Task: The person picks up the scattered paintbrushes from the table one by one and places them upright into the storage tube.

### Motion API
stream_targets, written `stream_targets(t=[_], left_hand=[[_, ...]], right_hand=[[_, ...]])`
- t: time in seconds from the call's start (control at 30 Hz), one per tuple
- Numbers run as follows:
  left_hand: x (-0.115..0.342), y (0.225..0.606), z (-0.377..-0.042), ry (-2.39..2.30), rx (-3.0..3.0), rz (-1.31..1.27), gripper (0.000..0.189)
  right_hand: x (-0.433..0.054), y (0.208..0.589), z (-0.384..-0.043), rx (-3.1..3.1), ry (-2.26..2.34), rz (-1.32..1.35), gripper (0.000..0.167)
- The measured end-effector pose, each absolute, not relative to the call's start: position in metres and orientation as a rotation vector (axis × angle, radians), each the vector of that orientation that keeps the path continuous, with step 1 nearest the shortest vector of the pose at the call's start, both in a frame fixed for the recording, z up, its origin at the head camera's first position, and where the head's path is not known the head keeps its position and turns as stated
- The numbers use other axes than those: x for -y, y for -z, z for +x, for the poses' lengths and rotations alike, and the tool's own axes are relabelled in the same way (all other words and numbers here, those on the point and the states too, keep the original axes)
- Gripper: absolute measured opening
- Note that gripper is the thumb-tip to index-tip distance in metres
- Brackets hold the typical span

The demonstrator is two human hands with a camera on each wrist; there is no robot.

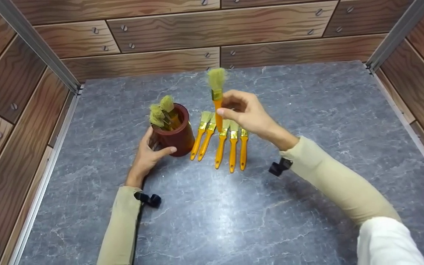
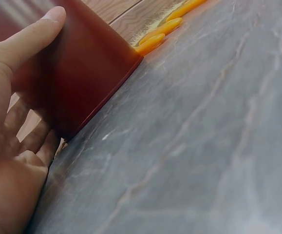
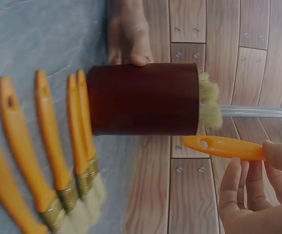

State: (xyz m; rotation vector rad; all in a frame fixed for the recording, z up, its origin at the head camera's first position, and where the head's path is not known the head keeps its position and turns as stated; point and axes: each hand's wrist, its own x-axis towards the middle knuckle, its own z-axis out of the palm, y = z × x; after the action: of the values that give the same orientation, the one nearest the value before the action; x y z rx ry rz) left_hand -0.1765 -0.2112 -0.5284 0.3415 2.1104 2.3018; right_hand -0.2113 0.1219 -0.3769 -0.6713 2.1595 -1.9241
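Note:
A dark red cylindrical cup (image 1: 179, 141) stands on the table with a few bristle-up paintbrushes (image 1: 167, 103) in it. My left hand (image 1: 145, 156) holds the cup from its left side, thumb across the front and fingers behind. Between thumb and fingers, my right hand (image 1: 252, 114) pinches another paintbrush (image 1: 217, 95) by its orange handle, bristles up, above the table. In the right wrist view, that brush's handle end (image 3: 218, 147) points toward the cup's rim. Several paintbrushes (image 1: 233, 154) lie in a row to the right of the cup, bristles away from me.
The table (image 1: 204, 221) has a grey marbled top. Wood-patterned panels (image 1: 219, 25) rise at the back and both sides, with metal posts (image 1: 37, 40) at the corners. Black wrist mounts (image 1: 280, 166) sit on both sleeves.

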Motion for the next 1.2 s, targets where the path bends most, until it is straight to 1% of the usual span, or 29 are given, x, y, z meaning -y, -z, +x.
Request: stream_targets(t=[0.4, 0.73, 0.97, 1.2], left_hand=[[0.215, 0.532, -0.176, -2.323, -2.097, 0.359, 0.102], [0.213, 0.531, -0.174, -2.316, -2.09, 0.342, 0.099], [0.211, 0.529, -0.177, -2.306, -2.106, 0.345, 0.096], [0.212, 0.529, -0.178, -2.299, -2.107, 0.343, 0.098]], right_hand=[[-0.081, 0.361, -0.22, -2.102, 1.943, -0.761, 0.024], [-0.052, 0.356, -0.234, -2.114, 2.001, -0.789, 0.02], [-0.033, 0.361, -0.242, -2.149, 1.962, -0.853, 0.024], [-0.02, 0.375, -0.248, -2.243, 1.87, -0.89, 0.022]])
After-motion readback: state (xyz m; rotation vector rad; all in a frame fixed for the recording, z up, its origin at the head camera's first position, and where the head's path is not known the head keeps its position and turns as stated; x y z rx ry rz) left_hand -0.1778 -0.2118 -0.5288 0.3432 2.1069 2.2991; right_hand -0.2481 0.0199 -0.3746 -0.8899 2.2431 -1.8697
